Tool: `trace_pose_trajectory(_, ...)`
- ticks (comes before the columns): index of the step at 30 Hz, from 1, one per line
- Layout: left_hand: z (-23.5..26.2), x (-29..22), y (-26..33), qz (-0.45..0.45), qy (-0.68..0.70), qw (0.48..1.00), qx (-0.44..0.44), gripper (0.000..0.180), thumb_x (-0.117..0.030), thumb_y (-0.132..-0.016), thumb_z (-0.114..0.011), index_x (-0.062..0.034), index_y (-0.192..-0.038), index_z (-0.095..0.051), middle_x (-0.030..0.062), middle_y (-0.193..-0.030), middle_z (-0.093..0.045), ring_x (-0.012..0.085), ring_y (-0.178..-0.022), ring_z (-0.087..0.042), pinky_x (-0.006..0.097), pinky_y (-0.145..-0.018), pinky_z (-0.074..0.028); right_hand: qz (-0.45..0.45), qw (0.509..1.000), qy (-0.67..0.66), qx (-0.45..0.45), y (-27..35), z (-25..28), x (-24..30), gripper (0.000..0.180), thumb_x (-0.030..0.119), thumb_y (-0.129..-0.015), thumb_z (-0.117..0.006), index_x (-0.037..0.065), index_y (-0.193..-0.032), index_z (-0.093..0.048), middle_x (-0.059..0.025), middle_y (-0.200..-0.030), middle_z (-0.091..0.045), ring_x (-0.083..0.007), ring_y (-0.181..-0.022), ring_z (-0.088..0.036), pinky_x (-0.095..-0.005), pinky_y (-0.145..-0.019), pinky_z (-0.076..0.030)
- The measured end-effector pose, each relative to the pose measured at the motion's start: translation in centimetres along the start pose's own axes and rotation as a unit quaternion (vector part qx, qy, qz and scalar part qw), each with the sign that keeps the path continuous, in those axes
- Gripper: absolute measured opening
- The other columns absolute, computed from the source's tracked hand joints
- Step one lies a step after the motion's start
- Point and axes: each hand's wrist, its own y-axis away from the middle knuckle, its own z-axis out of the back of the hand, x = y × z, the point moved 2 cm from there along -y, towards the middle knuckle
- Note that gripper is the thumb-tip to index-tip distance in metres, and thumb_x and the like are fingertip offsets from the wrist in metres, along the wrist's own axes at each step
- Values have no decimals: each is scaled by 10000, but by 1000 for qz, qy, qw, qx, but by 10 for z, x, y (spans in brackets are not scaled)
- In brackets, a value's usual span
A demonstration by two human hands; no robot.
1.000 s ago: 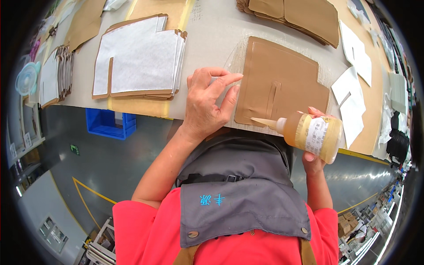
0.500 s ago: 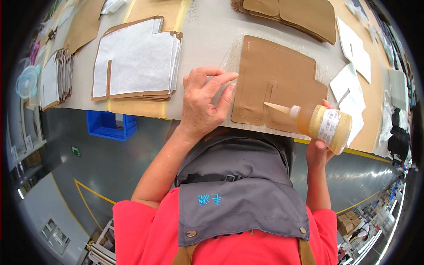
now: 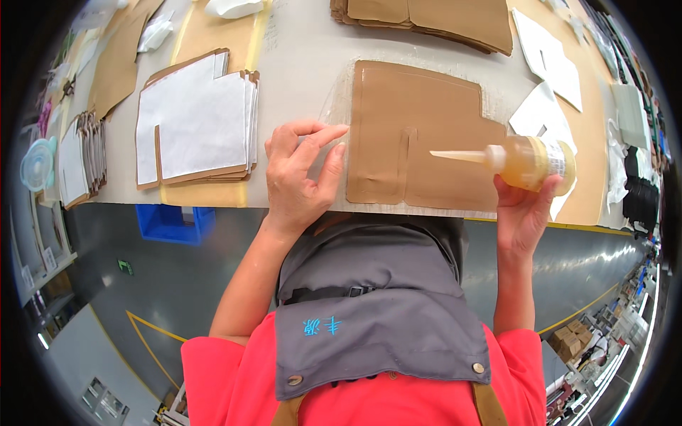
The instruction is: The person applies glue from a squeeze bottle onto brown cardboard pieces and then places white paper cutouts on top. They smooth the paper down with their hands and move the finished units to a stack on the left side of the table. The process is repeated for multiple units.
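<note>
In my right hand [image 3: 524, 213] is a squeeze glue bottle [image 3: 524, 162] with amber liquid and a long pale nozzle. It lies almost level over the right side of a flat brown leather-like panel [image 3: 383, 92], its tip pointing left, just right of the panel's slit. Whether the tip touches the panel I cannot tell. My left hand [image 3: 302, 170] rests at the panel's left edge, thumb and fingers apart, holding nothing. The panel has a stepped upper right corner and lies flat near the table's front edge.
A stack of white-faced panels with brown borders [image 3: 195, 128] lies left; a smaller stack [image 3: 82, 160] is farther left. Brown panels [image 3: 455, 21] are piled at the back. White cut pieces [image 3: 543, 113] lie right. A blue crate [image 3: 174, 224] stands below the table edge.
My right hand has turned the bottle from a slant to nearly level, and the nozzle tip has shifted right, away from the slit. My left hand stays by the panel's edge. The whole view has shifted slightly.
</note>
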Motion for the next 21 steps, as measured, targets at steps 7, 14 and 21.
trace_pose_trajectory(7, 1, -4, -1, 7, -6, 1000, 10, 238, -61, -862, -736, -107, -1094, -761, 65, -1035, -639, 216, -949, -599, 340, -839, -459, 76, 984, 163, 17, -19, -6, -14, 574, 432, -1010, -633, 31, -1399, -501, -101, -1287, -624, -234, -1128, -663, -430, -905, -609)
trace_pose_trajectory(14, 2, -4, -1, 9, -14, 1000, 15, 234, -44, -870, -725, -100, -1093, -766, 80, -1033, -638, 230, -952, -610, 336, -839, -493, 62, 977, 193, 58, -12, 9, -17, 619, 444, -1029, -585, 60, -1487, -425, -160, -1429, -566, -268, -1220, -636, -449, -943, -596)
trace_pose_trajectory(21, 1, -4, -2, 0, -17, 1000, 10, 233, -51, -874, -719, -100, -1097, -765, 81, -1030, -640, 234, -947, -610, 339, -840, -493, 64, 979, 188, 42, 11, 10, -13, 759, 443, -962, -697, -1, -1495, -389, -197, -1444, -538, -272, -1284, -570, -415, -1032, -500)
